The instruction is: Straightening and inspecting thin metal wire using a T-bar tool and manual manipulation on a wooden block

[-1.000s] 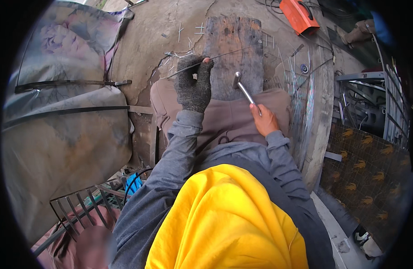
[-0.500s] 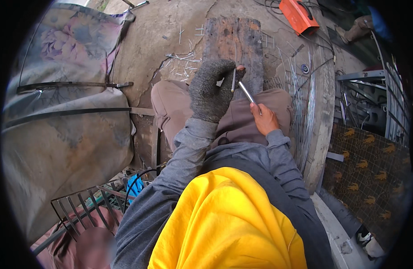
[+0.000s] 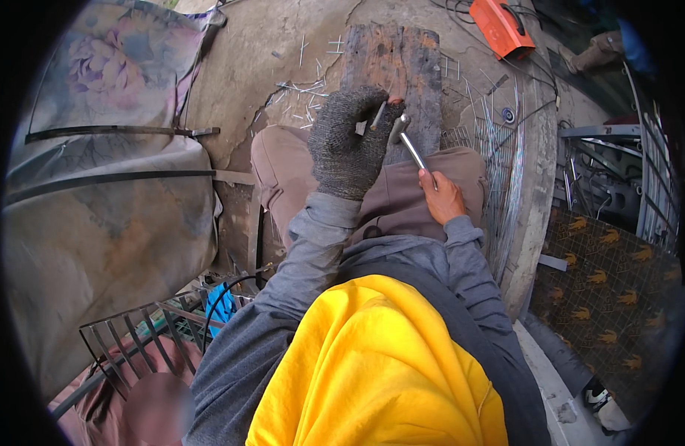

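My left hand (image 3: pixel 348 145), in a dark grey knitted glove with a bare fingertip showing, is closed on a short thin metal rod (image 3: pixel 379 116) above the wooden plank (image 3: pixel 419 70). The glove hides much of the rod. Bare, my right hand (image 3: pixel 442 198) wraps round the lower end of a hammer (image 3: pixel 413 151) with a shiny metal handle. The hammer's head is just right of the gloved fingers, over the plank's near part. Whether it touches the rod or the plank, I cannot tell.
Several short cut rods (image 3: pixel 304 95) lie left of the plank. Long thin rods (image 3: pixel 506 171) lie to the right, near a small disc (image 3: pixel 508 115). An orange machine (image 3: pixel 502 28) with cables stands far right. A draped cloth (image 3: pixel 112 215) covers the left side. Another person's leg shows at far right.
The rod in my left hand has tilted and shows less beyond the fingers. The hammer's head, hidden before, now shows beside the glove. My right hand has barely moved.
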Action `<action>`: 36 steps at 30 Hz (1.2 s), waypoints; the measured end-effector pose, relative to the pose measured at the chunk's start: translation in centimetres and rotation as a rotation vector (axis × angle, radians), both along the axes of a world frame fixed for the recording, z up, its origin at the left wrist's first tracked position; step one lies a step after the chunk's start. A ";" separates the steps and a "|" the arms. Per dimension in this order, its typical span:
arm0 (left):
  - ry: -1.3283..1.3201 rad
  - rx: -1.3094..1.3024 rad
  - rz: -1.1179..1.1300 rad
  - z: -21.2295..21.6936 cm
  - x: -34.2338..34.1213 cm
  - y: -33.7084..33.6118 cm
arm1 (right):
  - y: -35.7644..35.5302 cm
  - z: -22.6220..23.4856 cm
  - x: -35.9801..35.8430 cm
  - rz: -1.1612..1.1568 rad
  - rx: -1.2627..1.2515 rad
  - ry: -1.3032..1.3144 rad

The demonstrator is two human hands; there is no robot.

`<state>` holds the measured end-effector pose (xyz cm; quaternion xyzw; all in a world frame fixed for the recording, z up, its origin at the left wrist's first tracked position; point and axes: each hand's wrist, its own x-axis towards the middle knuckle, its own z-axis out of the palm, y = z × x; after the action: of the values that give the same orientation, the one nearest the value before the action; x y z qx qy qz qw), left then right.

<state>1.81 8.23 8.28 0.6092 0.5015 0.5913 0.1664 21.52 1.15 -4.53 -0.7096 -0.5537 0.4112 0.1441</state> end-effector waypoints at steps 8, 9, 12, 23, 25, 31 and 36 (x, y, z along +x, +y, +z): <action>-0.579 -0.233 -0.015 -0.7 -4.1 3.3 | 0.0 -0.2 0.1 -0.008 0.027 0.006; -0.642 -0.279 0.003 -3.1 -4.7 4.0 | 0.1 -0.2 0.0 -0.001 0.027 0.006; -0.820 -0.579 0.021 -11.0 -6.1 5.1 | 0.1 -0.1 0.0 0.011 0.003 -0.017; -0.804 -0.988 0.138 -24.7 -8.6 6.4 | 0.1 0.3 -0.4 0.027 0.055 -0.048; -0.753 -1.055 0.190 -24.4 -8.4 6.6 | 0.1 0.7 -0.8 0.032 0.063 -0.056; -0.770 -1.033 0.207 -23.2 -7.9 6.1 | 2.0 4.0 -3.4 0.018 0.145 -0.047; -0.560 -1.044 0.272 -23.2 -8.2 6.1 | 3.4 4.3 -5.6 -0.032 0.380 0.022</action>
<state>-6.41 14.35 -14.88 0.1989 0.7357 0.4211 0.4919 15.90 4.55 -0.24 -0.6738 -0.6083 0.3046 0.2883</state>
